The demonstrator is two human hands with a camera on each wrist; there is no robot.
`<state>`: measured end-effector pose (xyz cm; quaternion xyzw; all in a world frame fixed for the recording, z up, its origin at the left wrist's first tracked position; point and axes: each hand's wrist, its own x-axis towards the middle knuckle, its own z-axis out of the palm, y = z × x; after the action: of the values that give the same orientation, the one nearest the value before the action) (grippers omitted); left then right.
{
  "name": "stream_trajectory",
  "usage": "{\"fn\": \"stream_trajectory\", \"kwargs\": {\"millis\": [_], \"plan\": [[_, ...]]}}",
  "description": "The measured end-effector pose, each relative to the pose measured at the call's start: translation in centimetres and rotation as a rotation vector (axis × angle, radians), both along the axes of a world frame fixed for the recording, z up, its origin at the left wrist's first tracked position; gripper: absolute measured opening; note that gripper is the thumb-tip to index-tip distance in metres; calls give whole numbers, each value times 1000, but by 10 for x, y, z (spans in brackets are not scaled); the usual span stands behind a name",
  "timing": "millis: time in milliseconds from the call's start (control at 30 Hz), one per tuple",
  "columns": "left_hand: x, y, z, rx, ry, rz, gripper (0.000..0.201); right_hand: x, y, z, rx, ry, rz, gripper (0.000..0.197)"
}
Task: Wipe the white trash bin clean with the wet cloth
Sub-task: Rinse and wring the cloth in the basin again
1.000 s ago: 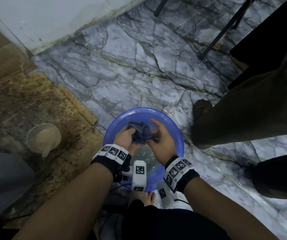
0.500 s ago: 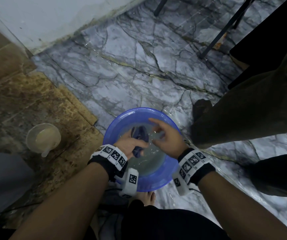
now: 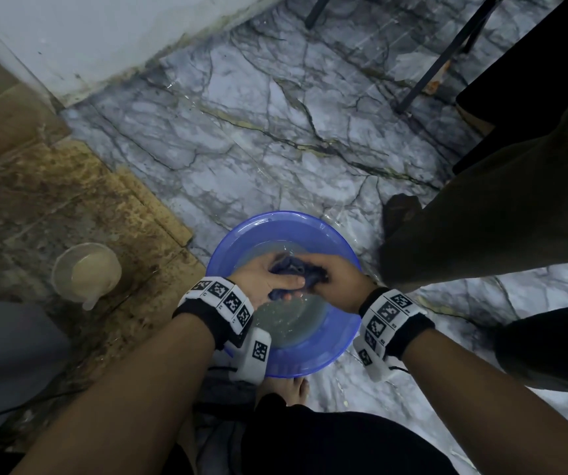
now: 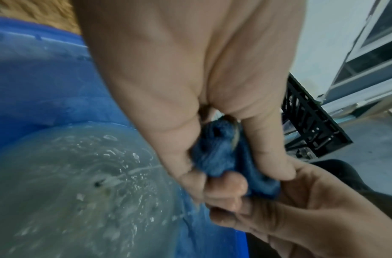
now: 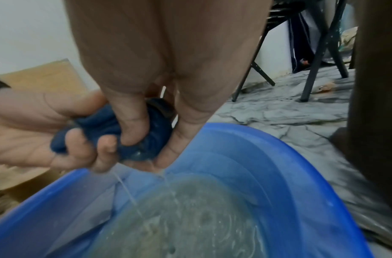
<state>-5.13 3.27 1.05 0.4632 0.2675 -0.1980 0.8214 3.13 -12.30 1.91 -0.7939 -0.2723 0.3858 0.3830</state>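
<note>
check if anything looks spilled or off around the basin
The water in the basin is murky grey rather than clear, so the cloth being wrung by the left hand and right hand is rinsing in dirty water. The floor beside it glistens, seemingly wet. No white bin is in view.

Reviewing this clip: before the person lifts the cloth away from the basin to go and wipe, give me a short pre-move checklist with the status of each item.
1. Both hands grip the cloth: ok. Left hand and right hand are curled round it.
2. Cloth is wet: ok. Thin streams of water run from it.
3. Wringing finished, no dripping: not ok. Water is falling now.
4. Runoff lands inside the blue basin: ok. The cloth is held above the murky water in the basin.
5. White trash bin located: cannot tell. No view shows it.
6. Path clear of the cup on the floor: ok. It stands well left of the basin.
</note>
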Motion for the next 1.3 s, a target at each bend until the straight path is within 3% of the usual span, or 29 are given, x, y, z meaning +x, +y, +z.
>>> {"fn": "stream_trajectory", "kwargs": {"millis": [133, 267, 400, 567, 700, 933, 1067, 1167, 1300], "plan": [[1, -4, -1, 88, 0, 84, 22, -3, -2, -7, -20, -87, -79, 46], [1, -3, 1, 45, 39, 150, 18, -9, -2, -5, 31, -274, -1, 63], [1, 1, 8, -30, 33, 197, 24, -11, -2, 4, 147, -87, -44, 78], [-1, 1, 8, -64, 9, 268, 38, -6, -1, 7, 210, 118, -182, 59], [-2, -1, 7, -43, -10, 282, 37, -2, -3, 6, 254, 267, -302, 54], [-5, -10, 2, 72, -44, 338, 28, -1, 1, 0, 228, 364, -427, 36], [-2, -6, 1, 209, -123, 217, 31, -3, 4, -4, 187, 484, -517, 32], [2, 4, 3, 183, -47, 132, 21, -2, 7, 3, 85, 403, -376, 34], [9, 14, 8, 18, 127, 32, 15, -6, 10, 10, -64, -3, -8, 40]]}}
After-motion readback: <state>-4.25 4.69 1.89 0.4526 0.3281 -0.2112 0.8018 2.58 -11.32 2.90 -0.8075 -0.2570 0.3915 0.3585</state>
